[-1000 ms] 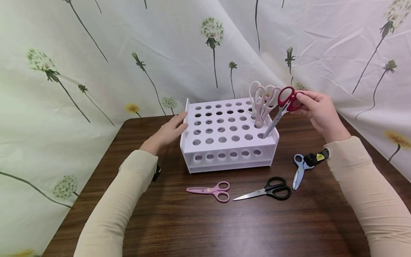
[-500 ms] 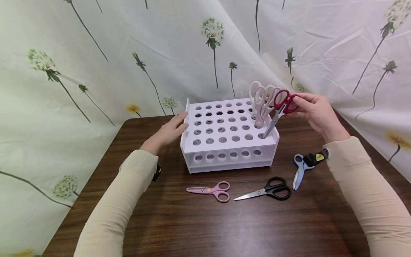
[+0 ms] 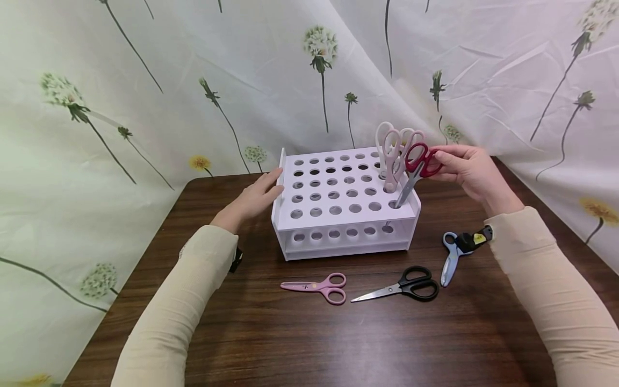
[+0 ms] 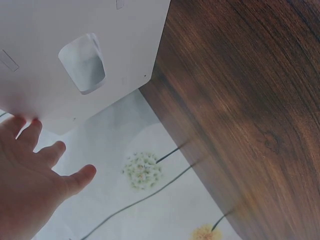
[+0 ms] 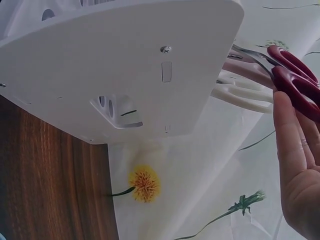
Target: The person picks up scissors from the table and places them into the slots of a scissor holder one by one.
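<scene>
My right hand (image 3: 466, 171) pinches the red-handled scissors (image 3: 418, 167) by one handle loop. Their blades slant down into the front right hole of the white rack (image 3: 343, 207), and the tip shows below the top plate. In the right wrist view the red loops (image 5: 297, 82) lie against my fingers. My left hand (image 3: 251, 196) rests its fingertips on the rack's left side panel; the left wrist view shows the fingers (image 4: 52, 152) spread, touching the panel's edge. Behind the red pair, white scissors (image 3: 382, 145) and pale pink scissors (image 3: 390, 161) stand in holes of the right column.
On the dark wooden table (image 3: 309, 344), pink scissors (image 3: 316, 286) and black-handled scissors (image 3: 406, 286) lie in front of the rack. Light blue scissors (image 3: 451, 260) lie to its right, under the right wrist's camera strap (image 3: 476, 240). A dandelion-print cloth (image 3: 232, 70) hangs behind.
My right hand has moved down and left, and the red-handled scissors have slid deeper into the front right hole. The left hand stays on the side panel.
</scene>
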The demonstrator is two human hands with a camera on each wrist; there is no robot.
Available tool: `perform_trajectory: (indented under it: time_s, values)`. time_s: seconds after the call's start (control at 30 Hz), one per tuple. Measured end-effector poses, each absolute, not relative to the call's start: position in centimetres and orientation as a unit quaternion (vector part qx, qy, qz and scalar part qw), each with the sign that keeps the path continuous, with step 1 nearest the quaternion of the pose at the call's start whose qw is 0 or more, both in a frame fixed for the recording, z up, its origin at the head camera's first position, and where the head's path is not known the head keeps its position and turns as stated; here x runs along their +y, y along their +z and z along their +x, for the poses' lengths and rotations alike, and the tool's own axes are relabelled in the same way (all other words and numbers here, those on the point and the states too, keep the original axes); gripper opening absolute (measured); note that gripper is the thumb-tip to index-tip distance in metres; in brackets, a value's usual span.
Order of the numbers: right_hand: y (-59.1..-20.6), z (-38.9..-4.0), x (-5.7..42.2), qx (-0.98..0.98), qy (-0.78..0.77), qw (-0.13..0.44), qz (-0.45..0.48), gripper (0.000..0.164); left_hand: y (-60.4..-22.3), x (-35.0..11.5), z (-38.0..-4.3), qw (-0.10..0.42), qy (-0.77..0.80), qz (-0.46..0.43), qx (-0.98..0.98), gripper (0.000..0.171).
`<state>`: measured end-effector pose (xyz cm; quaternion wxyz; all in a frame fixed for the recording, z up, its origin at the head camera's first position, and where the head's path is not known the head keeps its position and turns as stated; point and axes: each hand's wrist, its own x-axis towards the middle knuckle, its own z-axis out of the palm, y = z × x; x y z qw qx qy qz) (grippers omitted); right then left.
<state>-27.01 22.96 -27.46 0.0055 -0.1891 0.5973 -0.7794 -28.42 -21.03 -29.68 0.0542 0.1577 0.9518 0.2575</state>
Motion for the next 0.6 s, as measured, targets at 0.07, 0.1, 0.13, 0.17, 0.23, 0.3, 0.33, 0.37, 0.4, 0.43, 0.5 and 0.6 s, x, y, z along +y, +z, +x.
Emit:
perform_trajectory:
  time_s: [0.07, 0.1, 0.13, 0.17, 0.23, 0.3, 0.33, 0.37, 0.4, 0.43, 0.5, 0.6]
  values:
    - [-27.51, -27.01, 22.89, 0.597, -0.78, 0.01, -0.189, 0.015, -29.71, -21.03, -28.43, 0.055, 0.257, 0.157, 0.952, 0.06]
    - [-27.51, -26.97, 22.84, 0.598, -0.779, 0.012, -0.188, 0.015, -29.73, -21.04, -28.44, 0.056, 0.256, 0.156, 0.952, 0.06]
    - [-27.52, -26.95, 22.8, 0.6, -0.778, 0.013, -0.188, 0.016, -29.76, -21.07, -28.48, 0.056, 0.255, 0.156, 0.953, 0.06]
    - [-27.53, -26.93, 22.76, 0.602, -0.776, 0.014, -0.187, 0.016, -29.79, -21.09, -28.5, 0.057, 0.253, 0.157, 0.953, 0.06]
    - [-27.52, -26.85, 22.68, 0.607, -0.773, 0.016, -0.183, 0.016, -29.82, -21.1, -28.54, 0.056, 0.253, 0.155, 0.953, 0.059]
    - [-27.48, -26.74, 22.6, 0.618, -0.765, 0.015, -0.179, 0.016, -29.85, -21.09, -28.57, 0.055, 0.253, 0.156, 0.953, 0.059]
    - [-27.46, -26.71, 22.55, 0.623, -0.762, 0.015, -0.176, 0.017, -29.85, -21.09, -28.58, 0.055, 0.253, 0.157, 0.953, 0.059]
    - [-27.44, -26.67, 22.51, 0.63, -0.757, 0.014, -0.173, 0.016, -29.85, -21.08, -28.58, 0.055, 0.253, 0.157, 0.953, 0.059]
    - [-27.41, -26.64, 22.46, 0.635, -0.753, 0.015, -0.171, 0.017, -29.84, -21.07, -28.59, 0.055, 0.253, 0.157, 0.953, 0.059]
    - [-27.39, -26.61, 22.4, 0.64, -0.749, 0.016, -0.169, 0.017, -29.84, -21.05, -28.58, 0.054, 0.254, 0.156, 0.953, 0.059]
    - [-27.36, -26.57, 22.29, 0.651, -0.74, 0.018, -0.166, 0.016, -29.83, -21.06, -28.58, 0.054, 0.253, 0.157, 0.953, 0.059]
    - [-27.35, -26.55, 22.13, 0.663, -0.73, 0.02, -0.167, 0.016, -29.82, -21.06, -28.56, 0.055, 0.252, 0.157, 0.953, 0.06]
